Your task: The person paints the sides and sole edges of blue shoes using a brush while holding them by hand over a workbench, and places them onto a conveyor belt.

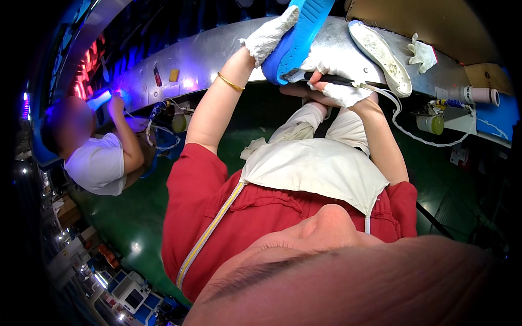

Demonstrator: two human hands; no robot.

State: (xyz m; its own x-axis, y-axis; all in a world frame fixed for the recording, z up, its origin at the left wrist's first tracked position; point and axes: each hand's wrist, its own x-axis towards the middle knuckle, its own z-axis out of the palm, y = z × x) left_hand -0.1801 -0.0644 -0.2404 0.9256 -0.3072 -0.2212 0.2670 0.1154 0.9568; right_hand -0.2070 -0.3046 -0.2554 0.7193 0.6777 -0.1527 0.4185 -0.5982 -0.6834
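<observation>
At 12 o'clock, both gloved hands work over a curved metal tabletop (217,49). Left hand (270,33), white knit glove, grasping the blue shoe sole (299,35) from its left edge; sole tilted, ridged tread facing the camera, toe end running off the top of frame. Right hand (340,81), also gloved, clenched around a dark-handled tool (337,80) just under the sole's lower end, at about 1 o'clock; tool tip hidden, contact with sole cannot tell. White sole (380,51) lies flat on the tabletop just right of the hands, 1 o'clock. Spare white glove (423,54) beside it, further right. White cord (418,136) hangs from the tabletop edge at 2 o'clock, near a small round yellowish container (430,124). Gold bracelet (231,82) on left wrist. Another person (100,157) in white shirt at 9 o'clock, hand up at a blue-lit spot on the same tabletop, well apart from the wearer.
</observation>
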